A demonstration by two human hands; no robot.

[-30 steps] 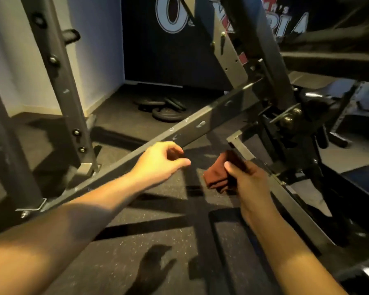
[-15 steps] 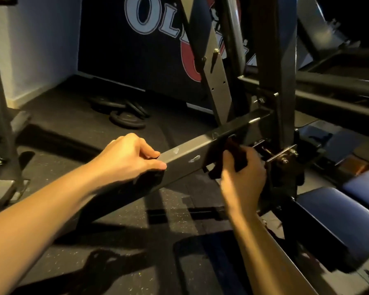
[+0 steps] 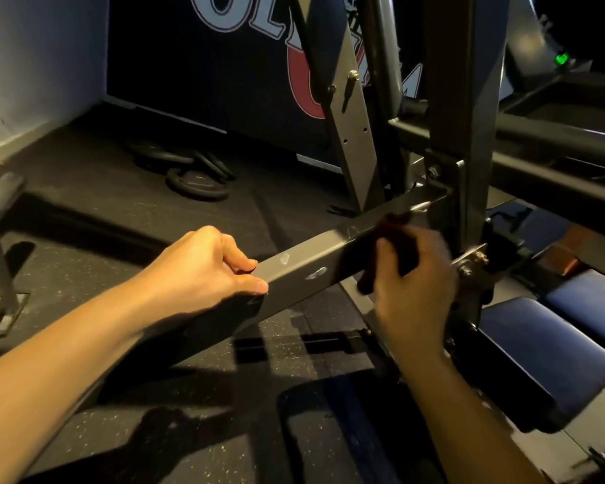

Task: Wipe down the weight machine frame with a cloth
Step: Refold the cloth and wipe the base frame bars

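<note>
A grey square bar of the weight machine frame [image 3: 304,260] slants from lower left up to a dark upright post [image 3: 468,141]. My left hand [image 3: 203,270] grips the bar from above, fingers curled over its top edge and thumb along its near face. My right hand [image 3: 413,281] holds a dark red cloth [image 3: 395,239] bunched against the bar close to the post. The cloth is in shadow and partly hidden by my fingers.
Black weight plates [image 3: 193,172] lie on the rubber floor at the back. Dark blue bench pads [image 3: 545,358] sit at the lower right beside a bolted bracket [image 3: 468,260]. A slanted grey strut [image 3: 353,134] rises behind the bar. A banner [image 3: 224,64] covers the back wall.
My right hand brought the cloth up from a lower rail onto the slanted bar near the post. My left hand closed on the bar. The view shifted right and closer.
</note>
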